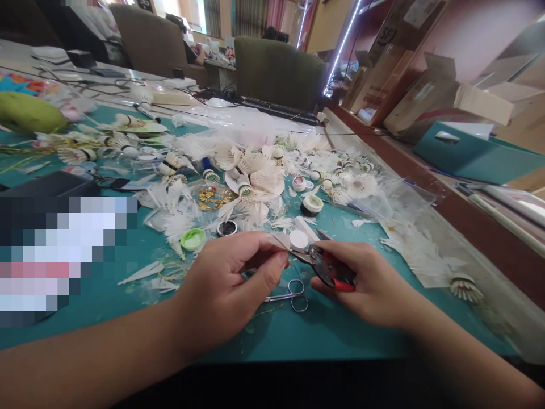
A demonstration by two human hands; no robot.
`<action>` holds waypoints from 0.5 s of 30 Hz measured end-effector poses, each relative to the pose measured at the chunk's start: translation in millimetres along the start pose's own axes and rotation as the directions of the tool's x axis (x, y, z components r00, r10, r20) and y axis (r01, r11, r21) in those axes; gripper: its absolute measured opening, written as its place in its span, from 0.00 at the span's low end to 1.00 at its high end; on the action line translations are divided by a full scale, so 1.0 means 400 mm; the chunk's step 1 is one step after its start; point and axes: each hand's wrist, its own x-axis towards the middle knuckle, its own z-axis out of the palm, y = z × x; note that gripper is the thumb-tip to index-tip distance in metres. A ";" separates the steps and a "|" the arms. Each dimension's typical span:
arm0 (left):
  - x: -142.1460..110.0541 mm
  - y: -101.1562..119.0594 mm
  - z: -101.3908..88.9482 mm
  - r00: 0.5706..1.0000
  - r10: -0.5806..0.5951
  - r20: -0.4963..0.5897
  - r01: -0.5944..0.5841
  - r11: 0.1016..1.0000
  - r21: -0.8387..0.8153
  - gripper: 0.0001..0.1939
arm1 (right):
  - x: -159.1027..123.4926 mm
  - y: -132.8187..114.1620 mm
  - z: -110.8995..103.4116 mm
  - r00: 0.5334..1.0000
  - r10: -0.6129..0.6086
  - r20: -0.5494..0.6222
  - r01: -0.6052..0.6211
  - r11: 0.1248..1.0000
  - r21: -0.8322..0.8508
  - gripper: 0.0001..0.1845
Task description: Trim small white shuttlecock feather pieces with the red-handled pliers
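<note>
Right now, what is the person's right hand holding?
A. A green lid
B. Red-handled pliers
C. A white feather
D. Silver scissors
B. The right hand is closed around the red-handled pliers, while the silver scissors lie on the teal mat.

Work mat (340, 332): teal, showing between things | feathers (255, 182): white, spreading in drifts | pliers (334, 271): red and black, glinting | lid (193, 239): bright green, standing out | storage box (472, 153): teal, matching
</note>
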 end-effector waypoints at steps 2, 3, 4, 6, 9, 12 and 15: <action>0.000 -0.001 0.000 1.000 -0.018 -0.008 0.018 1.000 0.001 0.08 | 0.001 0.000 0.000 1.000 0.003 -0.008 -0.003 1.000 -0.011 0.09; -0.001 -0.001 -0.001 1.000 -0.029 -0.010 0.029 1.000 -0.004 0.08 | 0.001 -0.001 -0.001 1.000 0.006 -0.006 -0.006 1.000 -0.017 0.10; -0.001 0.000 -0.001 0.999 -0.042 -0.013 0.042 0.999 -0.011 0.08 | 0.001 -0.001 -0.001 1.000 0.008 0.001 -0.008 1.000 -0.021 0.10; -0.002 0.000 0.000 0.998 -0.061 -0.012 0.060 0.998 -0.028 0.08 | 0.001 -0.001 -0.002 1.000 0.014 0.016 -0.013 1.000 -0.022 0.10; -0.002 0.002 0.002 0.997 -0.071 -0.010 0.070 0.997 -0.042 0.08 | -0.002 0.000 -0.002 0.999 0.020 0.026 -0.020 1.000 -0.008 0.08; 0.001 0.004 0.004 0.997 -0.070 -0.015 0.069 0.996 -0.050 0.09 | -0.005 0.000 -0.002 1.000 0.021 0.023 -0.021 1.000 -0.008 0.07; 0.004 0.005 0.004 0.997 -0.071 -0.015 0.070 0.997 -0.046 0.09 | -0.004 -0.002 -0.005 0.999 0.024 0.027 -0.024 1.000 -0.010 0.07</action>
